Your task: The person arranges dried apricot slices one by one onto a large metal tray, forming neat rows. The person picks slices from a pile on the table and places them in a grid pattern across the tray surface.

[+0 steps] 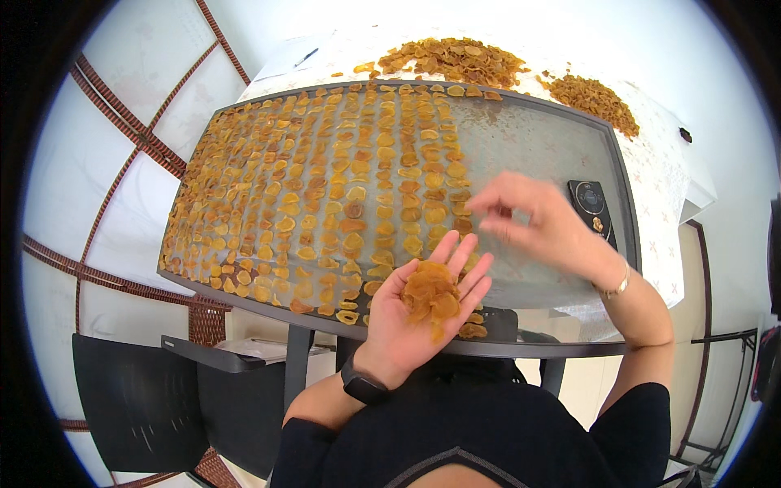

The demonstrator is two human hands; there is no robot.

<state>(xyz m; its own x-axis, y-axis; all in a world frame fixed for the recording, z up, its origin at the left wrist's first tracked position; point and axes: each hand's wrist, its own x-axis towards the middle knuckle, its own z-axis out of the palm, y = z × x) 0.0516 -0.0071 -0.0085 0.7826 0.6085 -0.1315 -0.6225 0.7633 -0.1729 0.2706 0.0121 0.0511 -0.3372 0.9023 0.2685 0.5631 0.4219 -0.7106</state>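
Note:
My left hand (399, 329) is turned palm up near the table's front edge, holding a loose heap of thin amber dried slices (430, 293). My right hand (534, 226) is above the table to the right, blurred, with thumb and forefinger apart and no slice visible between them. Its fingertips are close to the rightmost column of laid-out slices (434, 180); I cannot tell whether they touch one. These slices lie in columns over the left and middle of a dark-framed glass tabletop (537, 152). My left hand and forearm hide part of the nearest columns.
Beyond the glass, a large pile (457, 61) and a smaller pile (595, 100) of slices rest on a white patterned cloth (659, 183). A black smartphone (590, 204) lies at the right. A pen (306, 57) is at the back left. A black chair (137, 402) stands front left.

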